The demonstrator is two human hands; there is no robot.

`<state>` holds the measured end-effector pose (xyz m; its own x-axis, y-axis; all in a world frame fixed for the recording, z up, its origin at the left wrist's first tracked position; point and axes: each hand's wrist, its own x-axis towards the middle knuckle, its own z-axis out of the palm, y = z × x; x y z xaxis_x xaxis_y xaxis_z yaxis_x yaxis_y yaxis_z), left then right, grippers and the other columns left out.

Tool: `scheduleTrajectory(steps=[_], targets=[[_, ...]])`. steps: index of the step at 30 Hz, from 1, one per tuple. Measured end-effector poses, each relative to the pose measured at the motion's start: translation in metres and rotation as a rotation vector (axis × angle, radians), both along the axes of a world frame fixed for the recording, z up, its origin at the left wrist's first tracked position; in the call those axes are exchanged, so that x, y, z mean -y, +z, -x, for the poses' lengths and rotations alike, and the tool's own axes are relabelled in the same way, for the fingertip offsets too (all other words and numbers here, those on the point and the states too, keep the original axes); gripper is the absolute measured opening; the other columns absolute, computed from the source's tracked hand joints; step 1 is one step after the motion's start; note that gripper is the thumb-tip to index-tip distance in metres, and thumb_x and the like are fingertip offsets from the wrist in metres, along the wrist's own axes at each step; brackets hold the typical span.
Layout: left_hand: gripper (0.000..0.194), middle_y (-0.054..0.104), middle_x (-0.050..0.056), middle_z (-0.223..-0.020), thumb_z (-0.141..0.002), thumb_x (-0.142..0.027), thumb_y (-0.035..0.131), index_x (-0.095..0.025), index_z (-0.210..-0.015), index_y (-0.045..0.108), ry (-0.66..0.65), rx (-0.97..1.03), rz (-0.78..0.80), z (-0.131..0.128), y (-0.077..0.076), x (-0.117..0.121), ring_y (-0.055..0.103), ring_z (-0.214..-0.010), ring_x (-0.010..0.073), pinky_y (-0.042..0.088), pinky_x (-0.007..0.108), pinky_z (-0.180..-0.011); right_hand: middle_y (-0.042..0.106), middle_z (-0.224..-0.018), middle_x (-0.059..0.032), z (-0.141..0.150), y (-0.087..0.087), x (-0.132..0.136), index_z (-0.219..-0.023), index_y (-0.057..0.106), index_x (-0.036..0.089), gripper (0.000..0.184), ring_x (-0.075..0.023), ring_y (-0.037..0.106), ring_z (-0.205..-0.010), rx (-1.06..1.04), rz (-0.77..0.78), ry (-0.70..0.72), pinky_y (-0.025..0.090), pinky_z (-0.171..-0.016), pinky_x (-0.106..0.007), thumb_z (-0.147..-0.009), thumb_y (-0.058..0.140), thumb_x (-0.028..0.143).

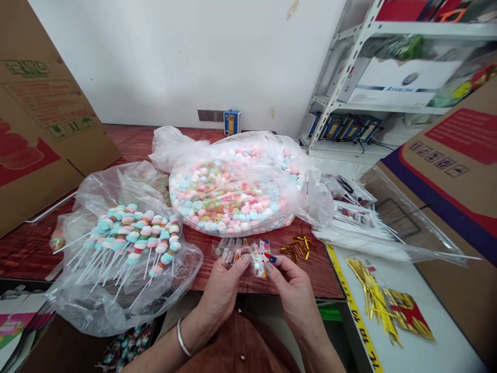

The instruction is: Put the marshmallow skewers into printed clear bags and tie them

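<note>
Between my two hands, near the table's front edge, is a small clear printed plastic bag (258,260). The thumb and fingers of my left hand (227,280) pinch its left side, and those of my right hand (291,282) grip the right side by a blue and red printed corner. Just behind it lie more printed plastic bags (233,243). Gold twist ties (298,247) are scattered to the right of them. On the left, marshmallow skewers (135,235) in pastel colours rest on an open clear plastic bag (155,290).
A large clear bag of loose marshmallows and gummies (233,191) fills the table's middle. Cardboard boxes stand left (50,103) and right (458,150). White sticks (357,217) lie in plastic at right, with gold twist ties (373,295) on the white side surface. A shelf rack (337,67) stands behind.
</note>
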<state>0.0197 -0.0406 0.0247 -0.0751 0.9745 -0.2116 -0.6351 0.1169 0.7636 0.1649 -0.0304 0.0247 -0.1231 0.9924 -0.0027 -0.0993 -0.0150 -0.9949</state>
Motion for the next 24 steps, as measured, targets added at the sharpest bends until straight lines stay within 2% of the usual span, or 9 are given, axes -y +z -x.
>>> scheduleTrajectory(steps=[3, 5, 9, 12, 16, 18, 21, 24], targets=[[0.025, 0.073, 0.005, -0.081, -0.072, -0.035, 0.082, -0.015, -0.086, 0.077, 0.101, -0.224, 0.027, 0.007, 0.0, -0.002, 0.063, -0.077, 0.0164, 0.049, 0.027, -0.074, 0.067, -0.083, -0.0026, 0.005, 0.005, 0.004, -0.082, 0.067, 0.018, 0.024, -0.0182, 0.057, -0.077, 0.122, -0.051, -0.012, 0.044, -0.071, -0.027, -0.089, 0.065, 0.041], [0.024, 0.07, 0.003, -0.073, -0.07, -0.036, 0.083, -0.015, -0.08, 0.076, 0.103, -0.272, 0.043, 0.012, 0.0, -0.005, 0.059, -0.069, 0.0138, 0.047, 0.024, -0.068, 0.065, -0.079, -0.0021, 0.009, 0.004, 0.003, -0.078, 0.063, 0.019, 0.026, -0.0175, 0.055, -0.074, 0.194, -0.082, -0.022, 0.043, -0.067, -0.026, -0.09, 0.061, 0.042], [0.027, 0.061, -0.002, -0.062, -0.064, -0.034, 0.087, -0.015, -0.067, 0.067, 0.116, -0.131, 0.044, 0.017, 0.004, -0.013, 0.051, -0.06, 0.0094, 0.043, 0.021, -0.061, 0.055, -0.069, 0.0012, 0.015, -0.002, -0.004, -0.071, 0.056, 0.02, 0.032, -0.0153, 0.048, -0.066, 0.32, -0.141, -0.062, 0.037, -0.061, -0.024, -0.092, 0.057, 0.045], [0.034, 0.055, -0.004, -0.059, -0.06, -0.031, 0.09, -0.015, -0.062, 0.06, 0.116, 0.006, 0.051, 0.015, 0.004, -0.02, 0.048, -0.057, 0.0075, 0.043, 0.02, -0.059, 0.052, -0.066, 0.002, 0.02, 0.0, -0.012, -0.067, 0.053, 0.021, 0.037, -0.0148, 0.046, -0.064, 0.368, -0.178, -0.076, 0.035, -0.059, -0.024, -0.093, 0.055, 0.047], [0.039, 0.057, -0.005, -0.064, -0.055, -0.028, 0.093, -0.015, -0.071, 0.06, 0.152, 0.232, 0.159, 0.012, 0.0, -0.03, 0.049, -0.056, 0.0064, 0.044, 0.018, -0.054, 0.055, -0.065, 0.001, 0.026, 0.007, -0.021, -0.062, 0.051, 0.021, 0.047, -0.015, 0.048, -0.063, 0.313, -0.13, -0.047, 0.036, -0.058, -0.025, -0.095, 0.049, 0.055], [0.042, 0.058, -0.005, -0.066, -0.054, -0.028, 0.094, -0.015, -0.075, 0.061, 0.166, 0.316, 0.218, 0.011, -0.003, -0.034, 0.049, -0.055, 0.0061, 0.043, 0.018, -0.051, 0.053, -0.058, 0.0005, 0.027, 0.009, -0.024, -0.057, 0.051, 0.021, 0.056, -0.0153, 0.047, -0.057, 0.287, -0.095, -0.054, 0.036, -0.055, -0.026, -0.093, 0.045, 0.063], [0.042, 0.057, -0.005, -0.064, -0.054, -0.03, 0.093, -0.015, -0.074, 0.059, 0.189, 0.332, 0.211, 0.01, -0.006, -0.039, 0.048, -0.054, 0.0059, 0.042, 0.018, -0.05, 0.054, -0.055, -0.0017, 0.027, 0.009, -0.026, -0.057, 0.057, 0.02, 0.064, -0.0171, 0.051, -0.056, 0.22, -0.059, -0.064, 0.038, -0.055, -0.028, -0.094, 0.036, 0.068], [0.039, 0.056, -0.006, -0.061, -0.055, -0.031, 0.092, -0.016, -0.069, 0.059, 0.222, 0.236, 0.139, 0.01, -0.005, -0.039, 0.048, -0.054, 0.0061, 0.042, 0.019, -0.053, 0.062, -0.068, -0.0031, 0.028, 0.007, -0.027, -0.074, 0.066, 0.019, 0.049, -0.0194, 0.056, -0.068, 0.13, -0.033, -0.046, 0.044, -0.063, -0.028, -0.094, 0.047, 0.06]])
